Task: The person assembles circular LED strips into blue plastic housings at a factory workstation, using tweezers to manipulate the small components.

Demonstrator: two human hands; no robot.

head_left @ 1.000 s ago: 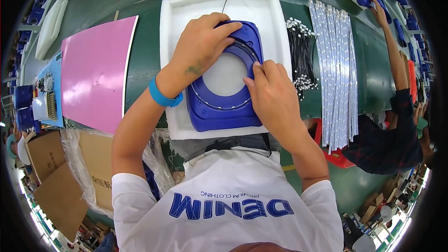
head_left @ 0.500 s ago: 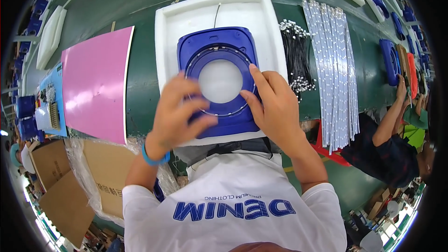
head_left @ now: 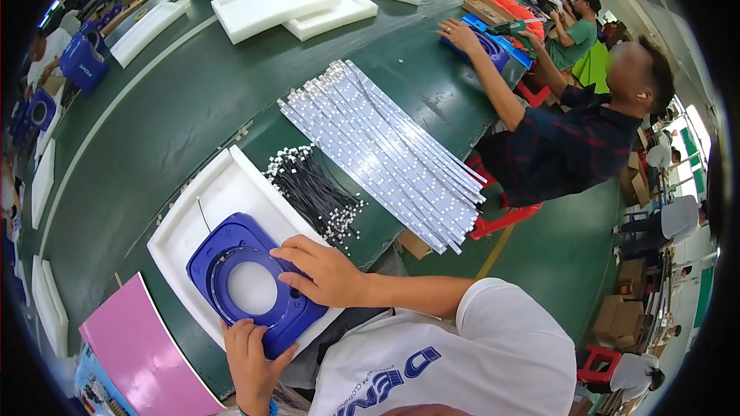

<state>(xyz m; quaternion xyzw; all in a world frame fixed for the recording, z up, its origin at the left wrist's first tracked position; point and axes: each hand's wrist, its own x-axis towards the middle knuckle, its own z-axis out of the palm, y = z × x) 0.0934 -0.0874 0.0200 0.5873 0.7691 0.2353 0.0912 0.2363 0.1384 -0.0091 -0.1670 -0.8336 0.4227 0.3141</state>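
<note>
A blue plastic housing [head_left: 206,260] with a large round opening lies in a white foam tray [head_left: 171,256]. Around the opening runs a raised ring, and a thin strip with small pale spots lies along its inner side. My right hand [head_left: 327,273] has its thumb and index finger on the ring's right side. At the ring's near edge, my left hand [head_left: 253,360] bends its fingers against the housing, thumb apart on the near corner. From the housing's far end a thin wire [head_left: 203,216] sticks out over the foam.
Right of the tray lie a bundle of black cables [head_left: 316,194] with white connectors and many pale LED strips [head_left: 385,154]. A pink sheet [head_left: 150,350] is at the left. Foam trays [head_left: 274,4] stand further back. A co-worker [head_left: 570,139] at the right holds a green power tool [head_left: 509,28].
The view has swung to the right, showing the co-worker and more of the bench. My left hand, blurred above the ring before, now rests at its near edge. My right hand stays on the ring.
</note>
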